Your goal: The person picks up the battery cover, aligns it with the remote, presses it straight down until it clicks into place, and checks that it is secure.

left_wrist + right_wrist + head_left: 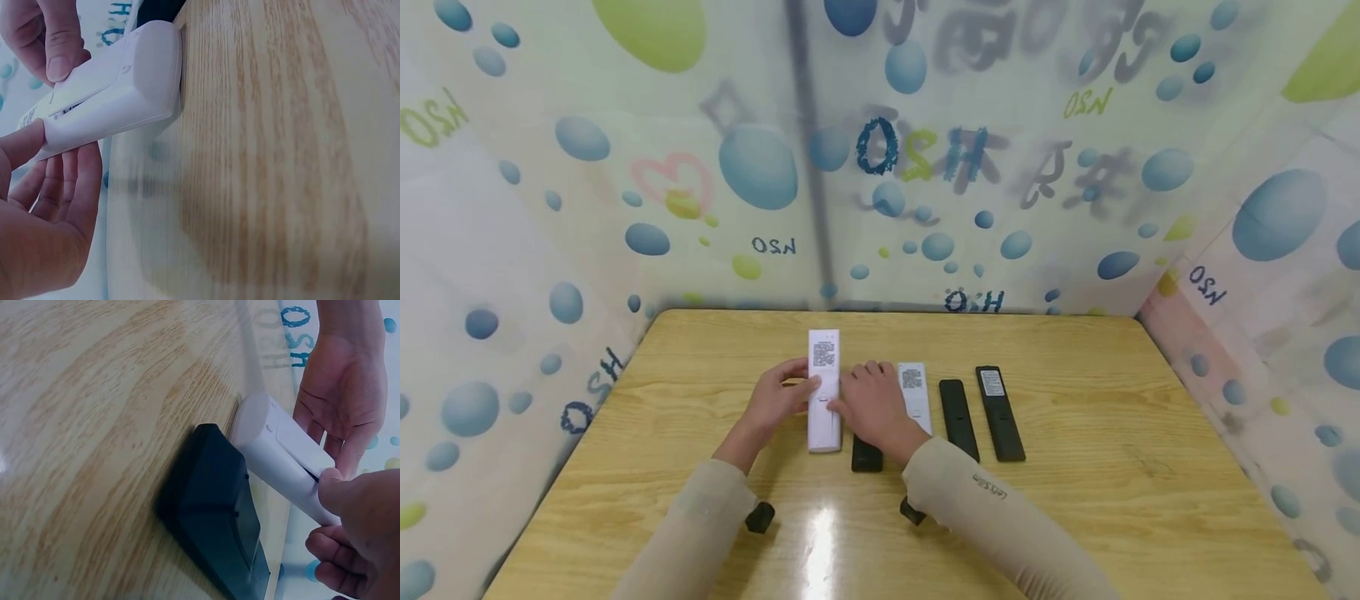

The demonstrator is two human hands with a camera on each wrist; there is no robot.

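A white remote control [824, 429] is held back side up between both hands, tilted, its lower end on or just above the table. My left hand [775, 397] grips it from the left, thumb on the edge and fingers beneath. From the right, my right hand [874, 404] holds it, with the thumb on the battery cover [94, 78]. A narrow dark gap shows along one side of that cover in both wrist views. Beside the remote lies a black remote control [215, 481], partly hidden under the right hand in the head view.
To the right, a second white remote [914, 383] lies partly behind the right hand. Two more black remotes [957, 412] [1000, 425] follow it in a row on the wooden table [1090, 392]. A patterned wall [1045, 225] stands along the table's far edge.
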